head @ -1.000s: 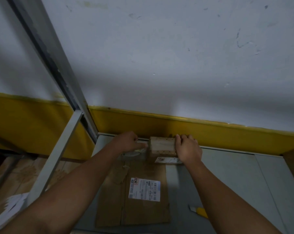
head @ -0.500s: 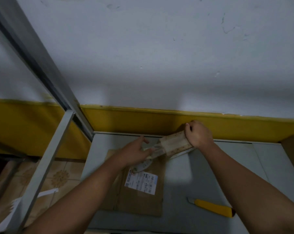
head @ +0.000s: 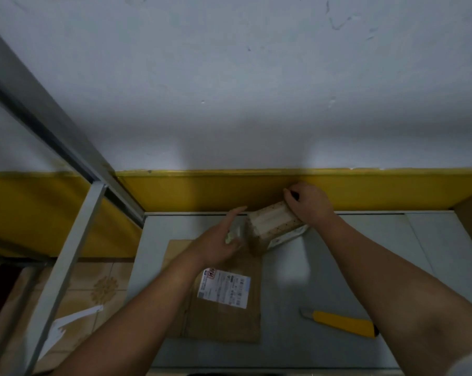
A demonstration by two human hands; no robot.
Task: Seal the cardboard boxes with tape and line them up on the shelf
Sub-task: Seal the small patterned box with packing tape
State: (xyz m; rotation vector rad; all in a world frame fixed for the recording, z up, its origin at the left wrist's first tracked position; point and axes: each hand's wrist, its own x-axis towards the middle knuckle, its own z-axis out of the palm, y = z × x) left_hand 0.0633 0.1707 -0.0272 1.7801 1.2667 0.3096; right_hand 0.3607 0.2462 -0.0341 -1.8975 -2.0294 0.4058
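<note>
The right hand (head: pixel 309 206) curls its fingers round the far end of a small cardboard box (head: pixel 272 222), held tilted over the shelf (head: pixel 365 240) near its back edge. The left hand (head: pixel 215 245) appears, through blur, to pinch a strip of tape (head: pixel 237 230) at the box's near end. A flattened carton (head: pixel 224 318) lies front-left, and a yellow knife (head: pixel 340 322) lies near the front edge.

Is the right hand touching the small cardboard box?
Touching. The head view shows the right hand gripping the far end of the small cardboard box, with its fingers curled over the box's upper edge.
</note>
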